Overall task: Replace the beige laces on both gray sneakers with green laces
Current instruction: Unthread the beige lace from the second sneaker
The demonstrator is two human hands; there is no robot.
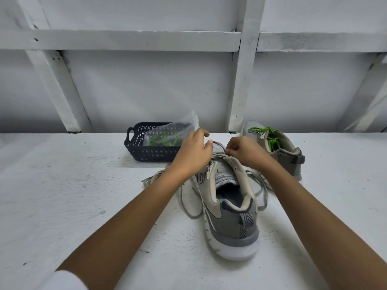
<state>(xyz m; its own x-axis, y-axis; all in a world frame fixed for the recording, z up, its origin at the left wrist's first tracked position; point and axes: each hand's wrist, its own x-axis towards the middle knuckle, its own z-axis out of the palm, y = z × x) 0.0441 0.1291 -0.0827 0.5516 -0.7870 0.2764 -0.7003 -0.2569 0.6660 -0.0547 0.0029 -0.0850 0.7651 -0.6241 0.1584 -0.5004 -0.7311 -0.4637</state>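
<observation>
Both forearms reach over the near gray sneaker (228, 208), heel toward the person. Left hand (193, 151) grips its forefoot to steady it; right hand (244, 151) pinches the beige lace (184, 200) at the low eyelets (most hangs loose). Spare green laces (161, 141) wait bagged in the far basket (134, 147).

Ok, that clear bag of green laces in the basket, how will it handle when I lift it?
Probably floppy: the clear bag is thin, wrinkled film sticking up above the basket. Likely light, holding only green laces, so the basket should stay put. The glossy film may slip; pinch its raised top edge.
</observation>
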